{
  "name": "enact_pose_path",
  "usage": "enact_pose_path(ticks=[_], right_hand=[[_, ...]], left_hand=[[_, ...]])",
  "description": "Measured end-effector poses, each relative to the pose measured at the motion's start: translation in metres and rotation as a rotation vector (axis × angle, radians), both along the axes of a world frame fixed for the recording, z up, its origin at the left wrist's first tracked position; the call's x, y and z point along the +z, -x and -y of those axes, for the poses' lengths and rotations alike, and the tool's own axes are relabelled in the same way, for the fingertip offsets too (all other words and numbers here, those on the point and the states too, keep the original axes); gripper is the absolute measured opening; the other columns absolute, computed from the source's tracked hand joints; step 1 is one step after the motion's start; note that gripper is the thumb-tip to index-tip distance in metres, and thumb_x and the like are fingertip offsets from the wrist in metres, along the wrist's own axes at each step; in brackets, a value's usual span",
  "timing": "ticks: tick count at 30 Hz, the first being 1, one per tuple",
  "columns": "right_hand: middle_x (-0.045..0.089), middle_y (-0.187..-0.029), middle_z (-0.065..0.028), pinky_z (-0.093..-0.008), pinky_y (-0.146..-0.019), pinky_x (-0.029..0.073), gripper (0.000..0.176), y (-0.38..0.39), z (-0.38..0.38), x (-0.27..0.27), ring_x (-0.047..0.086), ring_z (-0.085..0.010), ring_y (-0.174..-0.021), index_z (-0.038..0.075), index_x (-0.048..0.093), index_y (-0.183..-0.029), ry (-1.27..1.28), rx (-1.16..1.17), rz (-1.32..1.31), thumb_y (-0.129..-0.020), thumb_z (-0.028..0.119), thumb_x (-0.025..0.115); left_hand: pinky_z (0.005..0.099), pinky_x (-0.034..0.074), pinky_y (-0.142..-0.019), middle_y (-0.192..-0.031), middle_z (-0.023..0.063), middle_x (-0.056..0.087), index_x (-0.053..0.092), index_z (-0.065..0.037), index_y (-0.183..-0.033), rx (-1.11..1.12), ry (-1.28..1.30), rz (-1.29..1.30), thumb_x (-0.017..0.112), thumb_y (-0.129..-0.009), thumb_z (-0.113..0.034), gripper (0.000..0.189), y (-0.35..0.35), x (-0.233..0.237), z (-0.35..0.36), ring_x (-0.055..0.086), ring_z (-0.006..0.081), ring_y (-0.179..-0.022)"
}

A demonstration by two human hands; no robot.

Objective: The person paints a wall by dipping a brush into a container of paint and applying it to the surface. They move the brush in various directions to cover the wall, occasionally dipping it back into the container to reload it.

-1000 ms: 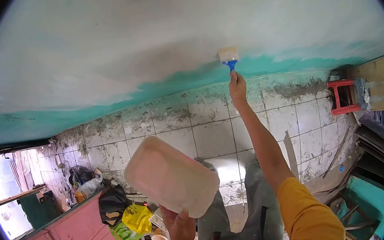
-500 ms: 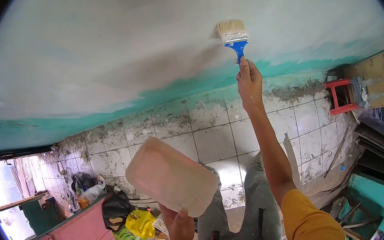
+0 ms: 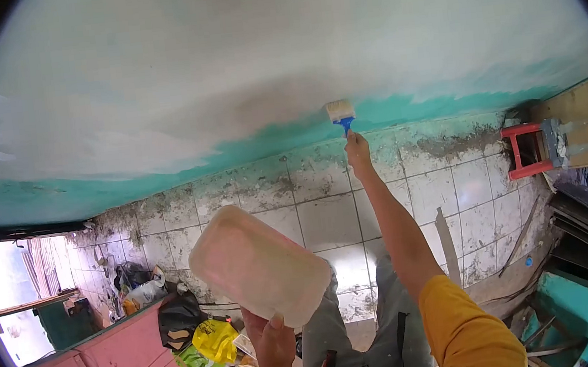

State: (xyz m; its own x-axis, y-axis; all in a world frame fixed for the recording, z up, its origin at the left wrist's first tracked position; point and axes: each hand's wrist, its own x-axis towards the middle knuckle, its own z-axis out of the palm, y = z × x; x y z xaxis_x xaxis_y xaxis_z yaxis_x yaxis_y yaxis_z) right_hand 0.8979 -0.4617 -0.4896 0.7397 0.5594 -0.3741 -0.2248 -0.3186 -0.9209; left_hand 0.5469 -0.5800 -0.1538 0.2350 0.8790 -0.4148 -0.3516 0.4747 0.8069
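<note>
A blue-handled paintbrush point(image 3: 341, 112) is gripped by its handle in my right hand point(image 3: 357, 149), its bristles against the lower part of the wall point(image 3: 238, 60), where whitish paint borders a turquoise band. My left hand point(image 3: 274, 339) holds a pale, paint-smeared plastic container point(image 3: 260, 266) by its near edge, over my lap. The container is tilted, and its contents cannot be made out clearly.
Stained white tiles point(image 3: 328, 221) lie below the turquoise band. A red stool point(image 3: 525, 151) is at the right, above a turquoise container point(image 3: 579, 304). Yellow point(image 3: 215, 341) and black bags point(image 3: 179, 317) lie beside a pink panel point(image 3: 120, 366) at lower left.
My right hand has moved the brush down the wall and slightly left, from the whitish area to the turquoise band. The container in my left hand has barely shifted.
</note>
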Motion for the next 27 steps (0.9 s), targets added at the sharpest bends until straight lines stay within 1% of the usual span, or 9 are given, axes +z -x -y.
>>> enact_pose_path(ticks=[3, 5, 9, 12, 14, 16, 18, 20, 27], right_hand=[[0.062, -0.088, -0.0059, -0.0274, -0.043, 0.040, 0.042, -0.007, 0.025, 0.060, 0.044, -0.0098, -0.048, 0.000, 0.061, -0.122, -0.014, 0.004, -0.154, -0.102, 0.036, 0.049], [0.063, -0.094, -0.0062, -0.0251, -0.044, 0.043, 0.041, -0.013, 0.053, 0.109, 0.044, -0.0084, -0.048, 0.002, 0.059, -0.129, -0.093, 0.057, -0.107, -0.102, 0.030, 0.049], [0.061, -0.100, -0.0057, -0.0244, -0.050, 0.047, 0.036, -0.027, 0.137, 0.235, 0.049, -0.0062, -0.056, 0.005, 0.056, -0.135, -0.259, 0.281, -0.094, -0.100, 0.013, 0.053], [0.062, -0.097, -0.0062, -0.0258, -0.056, 0.047, 0.033, -0.033, 0.207, 0.334, 0.052, -0.0087, -0.063, 0.005, 0.059, -0.127, -0.367, 0.304, -0.074, -0.095, 0.013, 0.061], [0.060, -0.092, -0.0053, -0.0244, -0.058, 0.047, 0.020, -0.039, 0.244, 0.385, 0.053, -0.0086, -0.067, 0.004, 0.064, -0.111, -0.619, 0.283, 0.284, -0.093, 0.012, 0.066], [0.060, -0.090, -0.0052, -0.0238, -0.057, 0.046, 0.015, -0.056, 0.272, 0.427, 0.053, -0.0083, -0.066, 0.003, 0.064, -0.104, -0.648, 0.297, 0.425, -0.093, 0.014, 0.066], [0.060, -0.087, -0.0050, -0.0233, -0.057, 0.045, 0.013, -0.063, 0.295, 0.466, 0.054, -0.0080, -0.066, 0.002, 0.064, -0.096, -0.671, 0.312, 0.568, -0.094, 0.015, 0.067], [0.056, -0.081, -0.0057, -0.0251, -0.053, 0.046, 0.022, -0.062, 0.310, 0.497, 0.053, -0.0090, -0.061, 0.004, 0.054, -0.087, -0.669, 0.199, 0.293, -0.096, 0.021, 0.064], [0.061, -0.080, -0.0059, -0.0258, -0.050, 0.045, 0.026, -0.065, 0.315, 0.529, 0.053, -0.0094, -0.054, 0.002, 0.058, -0.091, -0.550, 0.115, 0.162, -0.100, 0.027, 0.060]], left_hand=[[0.0468, 0.046, -0.106, -0.137, 0.0124, 0.046, 0.030, -0.007, -0.147, -0.015, 0.009, 0.053, 0.073, -0.082, -0.017, 0.079, -0.016, 0.011, 0.009, 0.049, 0.0284, -0.128], [0.0482, 0.045, -0.106, -0.138, 0.0110, 0.045, 0.030, -0.008, -0.147, -0.020, 0.028, 0.086, 0.076, -0.081, -0.017, 0.080, -0.031, 0.023, 0.014, 0.048, 0.0290, -0.129], [0.0497, 0.048, -0.103, -0.138, 0.0107, 0.045, 0.030, -0.010, -0.146, -0.053, 0.062, 0.188, 0.076, -0.082, -0.014, 0.078, -0.070, 0.044, 0.031, 0.050, 0.0305, -0.128], [0.0492, 0.051, -0.100, -0.137, 0.0120, 0.045, 0.029, -0.010, -0.145, -0.111, 0.068, 0.269, 0.072, -0.084, -0.012, 0.075, -0.104, 0.061, 0.045, 0.052, 0.0307, -0.126], [0.0486, 0.052, -0.098, -0.137, 0.0125, 0.045, 0.028, -0.010, -0.145, -0.123, 0.079, 0.277, 0.070, -0.085, -0.011, 0.074, -0.127, 0.071, 0.057, 0.052, 0.0305, -0.126], [0.0480, 0.053, -0.097, -0.137, 0.0129, 0.045, 0.027, -0.010, -0.146, -0.130, 0.086, 0.277, 0.068, -0.086, -0.010, 0.072, -0.146, 0.077, 0.067, 0.052, 0.0302, -0.125], [0.0473, 0.053, -0.094, -0.137, 0.0141, 0.045, 0.025, -0.009, -0.146, -0.178, 0.089, 0.247, 0.064, -0.088, -0.008, 0.070, -0.162, 0.082, 0.078, 0.052, 0.0299, -0.125], [0.0466, 0.053, -0.094, -0.137, 0.0143, 0.045, 0.025, -0.009, -0.146, -0.190, 0.093, 0.262, 0.064, -0.088, -0.008, 0.070, -0.181, 0.098, 0.087, 0.052, 0.0297, -0.125], [0.0462, 0.052, -0.096, -0.139, 0.0149, 0.044, 0.019, -0.009, -0.149, -0.275, 0.098, 0.290, 0.062, -0.090, -0.005, 0.074, -0.219, 0.136, 0.093, 0.051, 0.0298, -0.127]])
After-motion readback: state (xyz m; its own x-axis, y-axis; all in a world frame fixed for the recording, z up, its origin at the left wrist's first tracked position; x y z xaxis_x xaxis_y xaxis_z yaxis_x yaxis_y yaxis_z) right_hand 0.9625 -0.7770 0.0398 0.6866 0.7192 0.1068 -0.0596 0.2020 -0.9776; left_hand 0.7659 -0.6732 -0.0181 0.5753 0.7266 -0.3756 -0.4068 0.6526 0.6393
